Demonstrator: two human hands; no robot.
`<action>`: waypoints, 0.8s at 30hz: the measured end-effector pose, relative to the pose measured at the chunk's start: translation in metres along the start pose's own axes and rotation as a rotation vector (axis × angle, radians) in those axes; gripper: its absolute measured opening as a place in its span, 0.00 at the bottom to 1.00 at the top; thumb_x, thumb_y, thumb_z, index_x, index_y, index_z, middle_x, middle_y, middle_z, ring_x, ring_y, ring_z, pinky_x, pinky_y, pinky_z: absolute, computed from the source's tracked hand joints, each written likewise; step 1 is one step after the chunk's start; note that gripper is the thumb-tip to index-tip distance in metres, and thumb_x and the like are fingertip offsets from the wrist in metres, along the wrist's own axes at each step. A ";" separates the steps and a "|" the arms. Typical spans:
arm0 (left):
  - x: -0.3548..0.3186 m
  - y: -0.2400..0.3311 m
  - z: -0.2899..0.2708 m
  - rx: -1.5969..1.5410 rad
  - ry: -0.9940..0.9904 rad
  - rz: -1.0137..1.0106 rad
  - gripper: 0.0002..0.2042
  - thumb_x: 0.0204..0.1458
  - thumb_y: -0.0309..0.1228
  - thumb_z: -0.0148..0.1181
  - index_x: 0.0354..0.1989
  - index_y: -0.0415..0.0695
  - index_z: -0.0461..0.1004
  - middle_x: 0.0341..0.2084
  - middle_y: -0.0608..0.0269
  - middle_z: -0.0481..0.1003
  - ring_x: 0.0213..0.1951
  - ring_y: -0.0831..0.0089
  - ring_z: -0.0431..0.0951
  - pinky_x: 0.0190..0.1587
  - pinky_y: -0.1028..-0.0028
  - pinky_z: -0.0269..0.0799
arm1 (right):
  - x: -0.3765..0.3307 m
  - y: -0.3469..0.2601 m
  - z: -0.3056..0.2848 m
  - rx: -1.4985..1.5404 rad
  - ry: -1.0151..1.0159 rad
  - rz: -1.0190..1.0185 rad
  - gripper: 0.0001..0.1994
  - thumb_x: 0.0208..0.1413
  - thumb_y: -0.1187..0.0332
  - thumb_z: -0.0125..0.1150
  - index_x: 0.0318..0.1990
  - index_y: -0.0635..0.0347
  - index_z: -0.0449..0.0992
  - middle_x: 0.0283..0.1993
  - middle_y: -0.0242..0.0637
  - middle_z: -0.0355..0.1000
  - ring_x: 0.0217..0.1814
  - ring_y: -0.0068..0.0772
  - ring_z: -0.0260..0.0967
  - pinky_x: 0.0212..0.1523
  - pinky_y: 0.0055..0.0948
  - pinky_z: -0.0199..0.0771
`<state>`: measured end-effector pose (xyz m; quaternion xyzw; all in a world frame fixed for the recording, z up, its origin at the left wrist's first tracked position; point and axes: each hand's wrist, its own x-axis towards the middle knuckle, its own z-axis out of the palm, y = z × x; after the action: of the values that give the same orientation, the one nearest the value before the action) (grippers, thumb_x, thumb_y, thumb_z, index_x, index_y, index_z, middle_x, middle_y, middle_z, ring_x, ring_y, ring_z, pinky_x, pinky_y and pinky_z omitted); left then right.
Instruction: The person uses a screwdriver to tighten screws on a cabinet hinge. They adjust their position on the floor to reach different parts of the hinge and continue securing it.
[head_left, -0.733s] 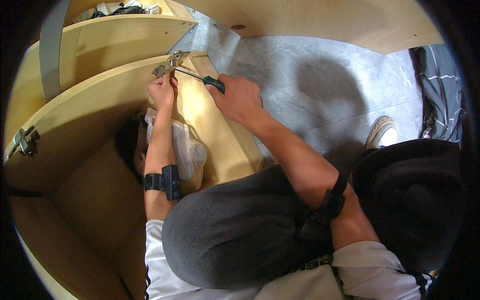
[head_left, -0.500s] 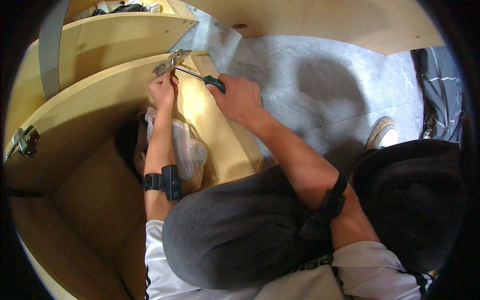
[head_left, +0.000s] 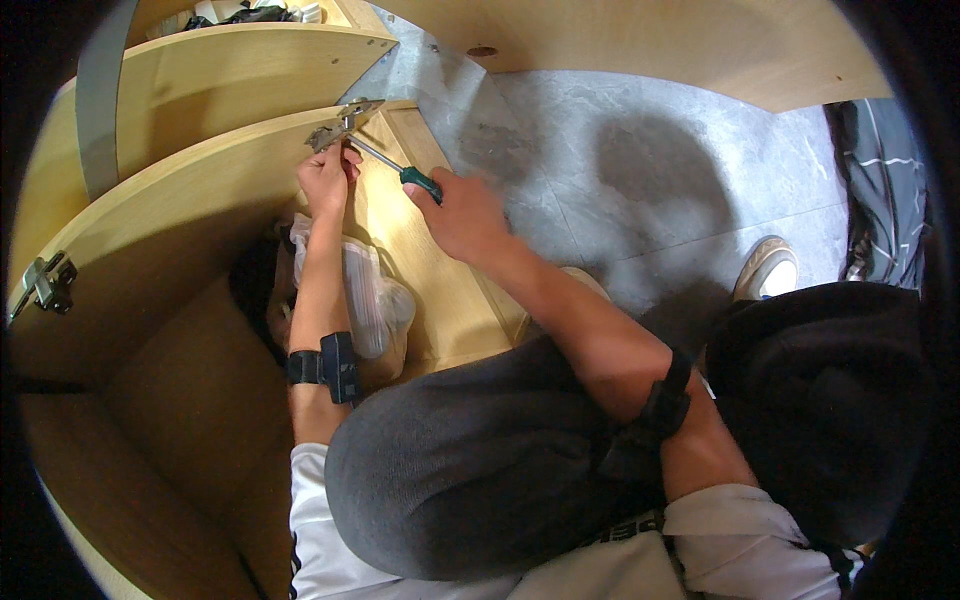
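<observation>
My right hand (head_left: 465, 215) is wrapped round the dark green handle of a screwdriver (head_left: 421, 184). Its thin metal shaft slants up and left, with the tip at a metal cabinet hinge (head_left: 327, 136). That hinge sits at the far end of the curved wooden side panel (head_left: 230, 148). From below, my left hand (head_left: 325, 182) pinches the hinge between thumb and fingers, just left of the screwdriver tip; the fingertips are partly hidden. A second hinge (head_left: 48, 283) is fixed to the same panel at the far left.
Inside the wooden cabinet, a clear plastic bag (head_left: 372, 300) lies beside my left forearm. A pale wooden board (head_left: 430, 290) runs along its right. Beyond stands another wooden compartment (head_left: 250, 75) holding small items. A shoe (head_left: 768, 268) rests on the grey floor at right; a wooden panel (head_left: 650, 40) spans the top.
My right hand and the screwdriver handle have shifted slightly down and left, so the shaft slants more steeply. My left hand stays at the hinge.
</observation>
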<state>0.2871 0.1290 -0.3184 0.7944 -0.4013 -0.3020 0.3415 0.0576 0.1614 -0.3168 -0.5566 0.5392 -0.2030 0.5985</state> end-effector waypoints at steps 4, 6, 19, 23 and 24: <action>-0.004 0.006 -0.003 -0.223 -0.116 -0.112 0.15 0.60 0.31 0.50 0.26 0.34 0.76 0.19 0.59 0.75 0.18 0.77 0.71 0.20 0.79 0.67 | -0.005 -0.006 0.007 0.119 -0.137 0.116 0.23 0.59 0.48 0.48 0.38 0.62 0.73 0.34 0.54 0.74 0.41 0.57 0.71 0.42 0.50 0.69; -0.006 0.009 -0.004 -0.323 -0.146 -0.214 0.13 0.60 0.31 0.50 0.32 0.33 0.75 0.25 0.58 0.76 0.21 0.76 0.73 0.22 0.78 0.70 | -0.007 -0.007 0.009 0.159 -0.152 0.126 0.23 0.59 0.48 0.48 0.38 0.63 0.74 0.35 0.55 0.74 0.41 0.58 0.71 0.42 0.50 0.69; -0.007 0.003 -0.009 -1.093 -0.528 -0.383 0.12 0.61 0.31 0.48 0.44 0.34 0.70 0.40 0.57 0.74 0.39 0.66 0.72 0.41 0.69 0.73 | -0.019 -0.029 0.037 1.174 -0.639 0.541 0.22 0.61 0.43 0.43 0.35 0.55 0.66 0.22 0.27 0.62 0.19 0.19 0.57 0.18 0.22 0.55; -0.005 0.002 -0.011 -1.132 -0.488 -0.426 0.11 0.60 0.29 0.47 0.44 0.33 0.69 0.39 0.56 0.74 0.38 0.65 0.72 0.42 0.68 0.73 | -0.022 -0.032 0.037 1.373 -0.762 0.571 0.21 0.63 0.47 0.40 0.41 0.57 0.65 0.26 0.32 0.65 0.23 0.25 0.62 0.22 0.26 0.60; -0.005 0.002 -0.011 -1.149 -0.483 -0.438 0.11 0.60 0.29 0.47 0.44 0.33 0.69 0.38 0.56 0.74 0.38 0.65 0.72 0.42 0.68 0.73 | -0.022 -0.033 0.039 1.385 -0.773 0.586 0.21 0.63 0.48 0.40 0.42 0.58 0.65 0.27 0.33 0.67 0.24 0.26 0.64 0.23 0.27 0.62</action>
<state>0.2921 0.1355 -0.3099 0.4591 -0.0710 -0.7001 0.5422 0.0957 0.1872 -0.2862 0.0681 0.1728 -0.1196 0.9753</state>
